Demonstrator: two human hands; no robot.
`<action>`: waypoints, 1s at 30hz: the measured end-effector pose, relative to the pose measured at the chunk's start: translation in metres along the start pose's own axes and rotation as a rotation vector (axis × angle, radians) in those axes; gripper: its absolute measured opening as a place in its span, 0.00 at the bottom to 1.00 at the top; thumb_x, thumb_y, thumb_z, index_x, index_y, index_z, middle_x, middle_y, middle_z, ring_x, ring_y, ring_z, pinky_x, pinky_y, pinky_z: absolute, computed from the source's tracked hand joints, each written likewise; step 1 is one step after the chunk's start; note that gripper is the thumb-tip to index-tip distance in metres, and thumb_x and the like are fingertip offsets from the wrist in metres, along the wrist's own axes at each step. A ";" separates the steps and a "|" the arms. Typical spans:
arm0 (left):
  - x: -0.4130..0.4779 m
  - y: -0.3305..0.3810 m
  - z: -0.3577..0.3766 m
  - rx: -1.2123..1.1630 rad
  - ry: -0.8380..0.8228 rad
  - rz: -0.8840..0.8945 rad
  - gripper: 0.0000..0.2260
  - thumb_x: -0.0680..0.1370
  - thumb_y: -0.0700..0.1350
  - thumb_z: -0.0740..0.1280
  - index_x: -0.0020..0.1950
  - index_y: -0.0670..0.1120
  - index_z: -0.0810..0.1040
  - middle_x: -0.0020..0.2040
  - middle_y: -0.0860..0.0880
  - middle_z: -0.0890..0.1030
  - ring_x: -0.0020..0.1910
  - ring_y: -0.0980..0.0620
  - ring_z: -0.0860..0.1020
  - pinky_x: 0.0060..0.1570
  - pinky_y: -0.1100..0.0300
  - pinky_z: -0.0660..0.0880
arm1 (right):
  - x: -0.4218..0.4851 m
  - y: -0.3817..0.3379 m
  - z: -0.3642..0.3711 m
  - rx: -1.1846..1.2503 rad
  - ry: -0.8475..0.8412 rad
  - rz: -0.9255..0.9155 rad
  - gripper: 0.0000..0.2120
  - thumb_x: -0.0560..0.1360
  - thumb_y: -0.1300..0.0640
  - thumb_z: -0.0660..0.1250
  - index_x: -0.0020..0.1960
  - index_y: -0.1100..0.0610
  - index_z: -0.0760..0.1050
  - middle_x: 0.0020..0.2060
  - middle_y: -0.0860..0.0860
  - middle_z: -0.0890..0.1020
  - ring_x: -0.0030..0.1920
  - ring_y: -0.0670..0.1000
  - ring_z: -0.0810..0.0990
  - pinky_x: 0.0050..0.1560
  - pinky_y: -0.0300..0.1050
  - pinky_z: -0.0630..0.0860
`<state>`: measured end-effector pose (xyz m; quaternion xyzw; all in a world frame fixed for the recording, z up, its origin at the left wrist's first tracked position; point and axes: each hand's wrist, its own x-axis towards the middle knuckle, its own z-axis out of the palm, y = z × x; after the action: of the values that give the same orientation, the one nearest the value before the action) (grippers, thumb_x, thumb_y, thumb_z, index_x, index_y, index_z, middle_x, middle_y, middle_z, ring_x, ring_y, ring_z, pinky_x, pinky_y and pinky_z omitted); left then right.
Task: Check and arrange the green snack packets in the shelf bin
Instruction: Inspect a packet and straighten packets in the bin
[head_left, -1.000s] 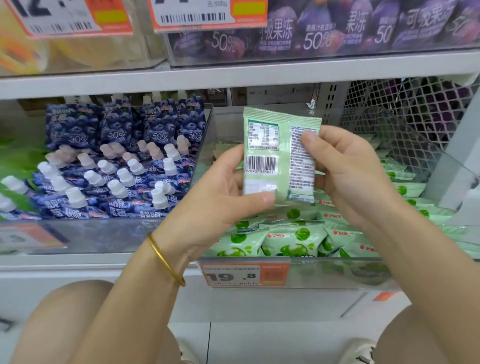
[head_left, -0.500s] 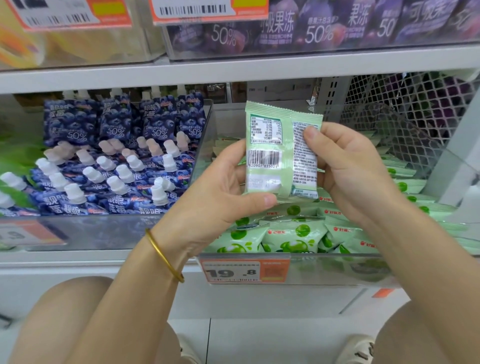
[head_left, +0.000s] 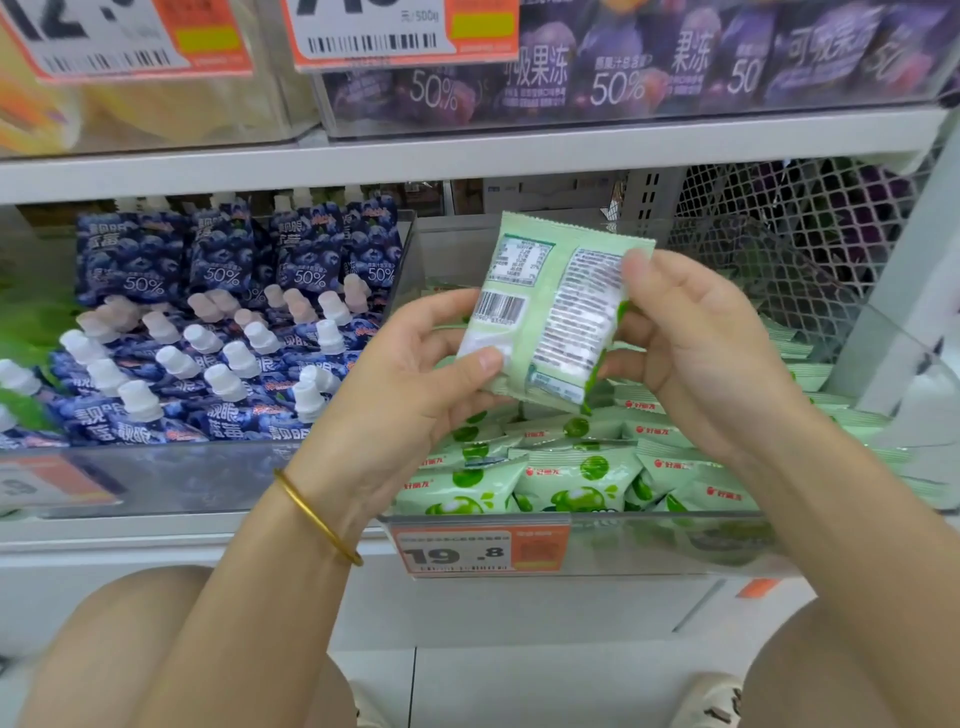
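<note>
I hold one pale green snack packet (head_left: 550, 312) above the clear shelf bin (head_left: 649, 540), its back side with barcode and print facing me, tilted to the right. My left hand (head_left: 415, 395) pinches its lower left corner with thumb and fingers. My right hand (head_left: 696, 353) grips its right edge, fingers partly behind it. Below, several green snack packets (head_left: 571, 478) lie in rows in the bin, fronts with green fruit pictures up. More packets run back along the right side (head_left: 810, 374), partly hidden by my right hand.
A neighbouring clear bin on the left holds blue spouted drink pouches (head_left: 218, 332) with white caps. An orange price tag (head_left: 478, 551) hangs on the bin front. A shelf board (head_left: 467, 161) runs close overhead. Wire mesh (head_left: 779, 244) stands at the back right.
The packet has tilted clockwise, its top leaning right and its bottom swinging left. My right hand has slid lower along the right edge. Both hands keep hold.
</note>
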<state>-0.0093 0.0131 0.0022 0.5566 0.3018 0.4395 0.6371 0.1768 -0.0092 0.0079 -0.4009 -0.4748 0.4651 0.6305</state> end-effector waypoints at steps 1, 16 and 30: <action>0.001 0.000 0.000 -0.039 0.017 -0.008 0.21 0.73 0.35 0.64 0.66 0.40 0.69 0.55 0.39 0.80 0.47 0.47 0.81 0.42 0.61 0.79 | 0.000 0.000 -0.001 0.063 0.002 0.027 0.14 0.78 0.51 0.58 0.52 0.60 0.76 0.42 0.56 0.81 0.35 0.50 0.79 0.29 0.42 0.77; -0.013 0.013 0.008 0.583 0.160 0.057 0.04 0.78 0.41 0.63 0.52 0.44 0.73 0.47 0.47 0.80 0.34 0.53 0.82 0.32 0.62 0.78 | -0.015 -0.010 -0.024 -0.263 -0.020 -0.124 0.12 0.61 0.51 0.74 0.43 0.53 0.79 0.42 0.51 0.85 0.43 0.50 0.83 0.45 0.48 0.82; -0.023 0.011 0.002 1.444 -0.213 0.191 0.05 0.71 0.48 0.72 0.38 0.55 0.77 0.38 0.57 0.77 0.42 0.57 0.75 0.55 0.51 0.70 | -0.031 -0.031 -0.032 -0.739 -0.252 0.022 0.11 0.62 0.54 0.74 0.44 0.53 0.80 0.41 0.46 0.85 0.38 0.45 0.83 0.41 0.42 0.79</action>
<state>-0.0199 -0.0084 0.0109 0.9011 0.4027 0.1286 0.0967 0.2103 -0.0487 0.0229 -0.5459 -0.6796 0.3149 0.3754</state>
